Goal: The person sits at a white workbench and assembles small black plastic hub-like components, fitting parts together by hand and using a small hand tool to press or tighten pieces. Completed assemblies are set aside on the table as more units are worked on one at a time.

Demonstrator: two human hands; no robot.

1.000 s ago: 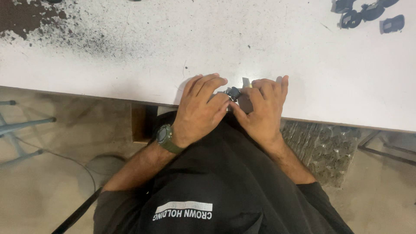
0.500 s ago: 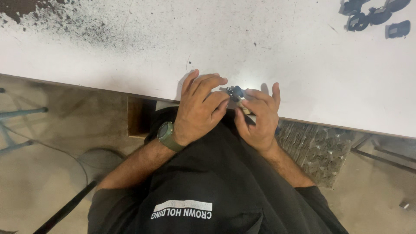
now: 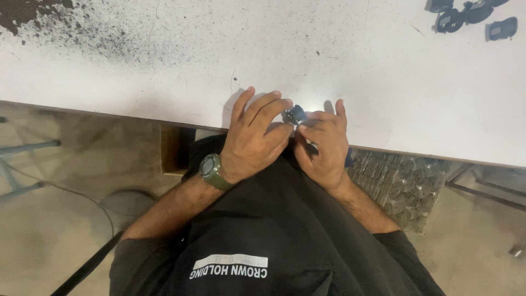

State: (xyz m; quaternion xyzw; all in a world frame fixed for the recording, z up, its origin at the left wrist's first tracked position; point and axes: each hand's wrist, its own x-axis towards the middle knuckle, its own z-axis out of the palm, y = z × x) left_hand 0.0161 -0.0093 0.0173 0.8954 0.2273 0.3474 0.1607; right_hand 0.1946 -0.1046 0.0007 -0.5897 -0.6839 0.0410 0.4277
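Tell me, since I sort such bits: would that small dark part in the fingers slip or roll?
The small dark part looks hard and stiff, pinched between both hands' fingertips. Probably light. Its glint suggests smooth metal, so it might slip.

Single head-worn view — straight down, close over the table edge (image 3: 109, 107).
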